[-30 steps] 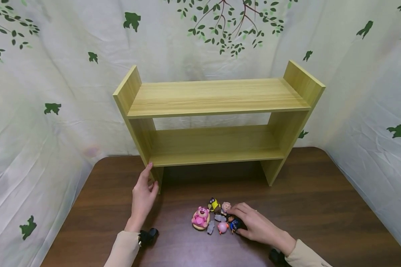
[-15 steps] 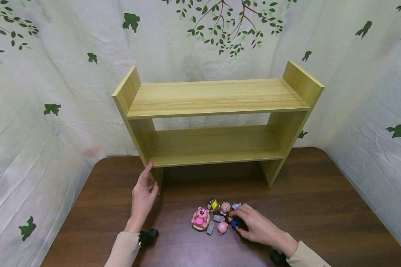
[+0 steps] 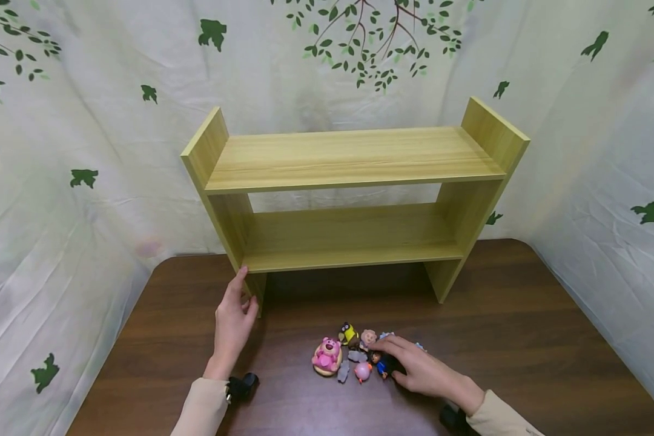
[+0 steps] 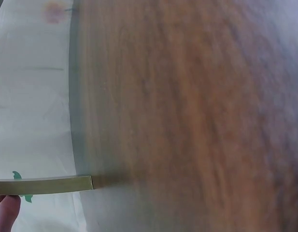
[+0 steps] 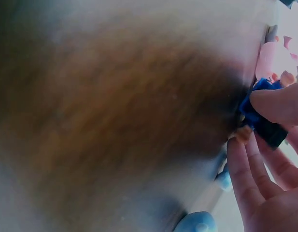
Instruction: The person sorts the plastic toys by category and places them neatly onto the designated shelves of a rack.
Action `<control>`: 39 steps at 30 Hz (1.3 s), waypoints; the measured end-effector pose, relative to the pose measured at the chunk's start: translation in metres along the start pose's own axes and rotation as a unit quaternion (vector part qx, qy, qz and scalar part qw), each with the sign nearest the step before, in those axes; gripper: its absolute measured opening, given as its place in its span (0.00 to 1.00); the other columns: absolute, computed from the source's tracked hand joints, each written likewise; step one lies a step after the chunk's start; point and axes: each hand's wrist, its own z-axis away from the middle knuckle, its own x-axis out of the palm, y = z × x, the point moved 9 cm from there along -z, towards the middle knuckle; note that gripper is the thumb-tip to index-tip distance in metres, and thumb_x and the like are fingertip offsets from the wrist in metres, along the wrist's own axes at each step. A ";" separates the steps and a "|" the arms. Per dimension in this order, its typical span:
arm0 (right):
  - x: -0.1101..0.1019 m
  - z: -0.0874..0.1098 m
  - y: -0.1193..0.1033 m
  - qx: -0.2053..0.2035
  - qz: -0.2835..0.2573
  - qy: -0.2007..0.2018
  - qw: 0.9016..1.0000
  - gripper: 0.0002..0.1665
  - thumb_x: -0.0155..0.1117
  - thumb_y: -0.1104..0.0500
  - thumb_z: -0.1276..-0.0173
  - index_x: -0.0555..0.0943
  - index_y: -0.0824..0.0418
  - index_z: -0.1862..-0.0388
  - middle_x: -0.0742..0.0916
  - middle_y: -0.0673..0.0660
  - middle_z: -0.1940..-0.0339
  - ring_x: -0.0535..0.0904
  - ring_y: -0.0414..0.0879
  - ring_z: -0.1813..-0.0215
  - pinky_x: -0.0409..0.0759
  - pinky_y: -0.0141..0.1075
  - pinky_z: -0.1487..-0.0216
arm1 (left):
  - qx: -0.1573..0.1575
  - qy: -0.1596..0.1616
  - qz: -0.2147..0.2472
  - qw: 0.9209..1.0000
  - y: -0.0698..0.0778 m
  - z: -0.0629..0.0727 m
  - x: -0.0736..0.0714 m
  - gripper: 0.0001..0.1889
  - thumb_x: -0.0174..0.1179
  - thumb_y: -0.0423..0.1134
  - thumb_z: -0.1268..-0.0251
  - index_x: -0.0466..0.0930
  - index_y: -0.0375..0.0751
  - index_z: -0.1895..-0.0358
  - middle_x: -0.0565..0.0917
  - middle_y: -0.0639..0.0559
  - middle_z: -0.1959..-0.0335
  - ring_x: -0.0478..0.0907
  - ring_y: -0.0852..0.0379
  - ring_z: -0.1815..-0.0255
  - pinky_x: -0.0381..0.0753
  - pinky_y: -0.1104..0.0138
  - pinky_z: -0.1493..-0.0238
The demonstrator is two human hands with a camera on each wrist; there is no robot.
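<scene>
In the head view, my left hand (image 3: 233, 312) grips the front edge of the left side panel of a pale wooden shelf (image 3: 354, 160); a fingertip (image 4: 7, 212) touches that panel in the left wrist view. My right hand (image 3: 427, 370) reaches into a cluster of small toy figures. Seen from the right wrist, its thumb and fingers pinch a dark blue figurine (image 5: 264, 104). Around it lie a pink bear figurine (image 3: 327, 356), a yellow-and-black figurine (image 3: 348, 334), a pink-faced figurine (image 3: 367, 338), a round pink toy (image 3: 363, 371) and small grey pieces (image 3: 344, 370).
The shelf stands at the back of a dark brown table (image 3: 523, 339). A white curtain (image 3: 114, 145) with green leaf prints surrounds it. Light-blue toys (image 5: 196, 222) lie beside and partly behind the right hand.
Between the first frame and now, the right hand shifts slightly over the blue figurine. Light-blue bits appear beyond its fingers and at its far side. The left hand stays put.
</scene>
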 end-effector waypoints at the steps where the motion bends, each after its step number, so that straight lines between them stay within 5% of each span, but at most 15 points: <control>1: 0.000 0.000 0.000 -0.003 -0.001 0.000 1.000 0.35 0.65 0.72 0.48 0.73 0.61 0.37 0.78 0.54 0.43 0.75 0.48 0.43 0.76 0.44 0.45 | 0.000 0.000 0.000 1.000 0.000 0.000 0.000 0.43 0.58 0.14 0.50 0.61 0.47 0.29 0.71 0.37 0.37 0.78 0.38 0.59 0.83 0.54 0.68; 12: 0.002 -0.001 0.001 0.011 -0.020 -0.005 1.000 0.32 0.68 0.69 0.48 0.76 0.61 0.41 0.79 0.53 0.44 0.76 0.45 0.45 0.76 0.42 0.46 | -0.002 -0.002 -0.001 1.000 -0.001 0.000 0.001 0.43 0.58 0.14 0.50 0.61 0.47 0.29 0.71 0.37 0.37 0.78 0.38 0.58 0.83 0.54 0.67; 19: -0.004 0.000 -0.003 0.004 -0.049 0.013 0.999 0.31 0.69 0.69 0.50 0.75 0.63 0.43 0.79 0.52 0.49 0.75 0.37 0.58 0.77 0.34 0.56 | -0.001 -0.002 -0.003 1.000 -0.001 0.000 0.001 0.43 0.58 0.14 0.50 0.61 0.47 0.29 0.71 0.37 0.38 0.79 0.39 0.58 0.83 0.54 0.68; 28: -0.020 -0.005 -0.007 -0.011 -0.047 0.045 0.998 0.31 0.71 0.64 0.48 0.76 0.63 0.43 0.79 0.51 0.48 0.76 0.42 0.47 0.78 0.40 0.49 | -0.001 0.003 -0.004 1.000 -0.002 0.000 0.001 0.43 0.58 0.14 0.50 0.62 0.47 0.29 0.72 0.37 0.39 0.79 0.39 0.59 0.83 0.54 0.68; 39: -0.039 -0.014 -0.016 -0.044 -0.067 0.084 0.993 0.31 0.70 0.67 0.48 0.76 0.64 0.42 0.78 0.51 0.47 0.77 0.43 0.50 0.79 0.38 0.53 | -0.001 0.005 -0.002 1.000 -0.001 0.001 0.000 0.43 0.58 0.14 0.50 0.62 0.47 0.29 0.71 0.38 0.38 0.78 0.39 0.58 0.83 0.55 0.68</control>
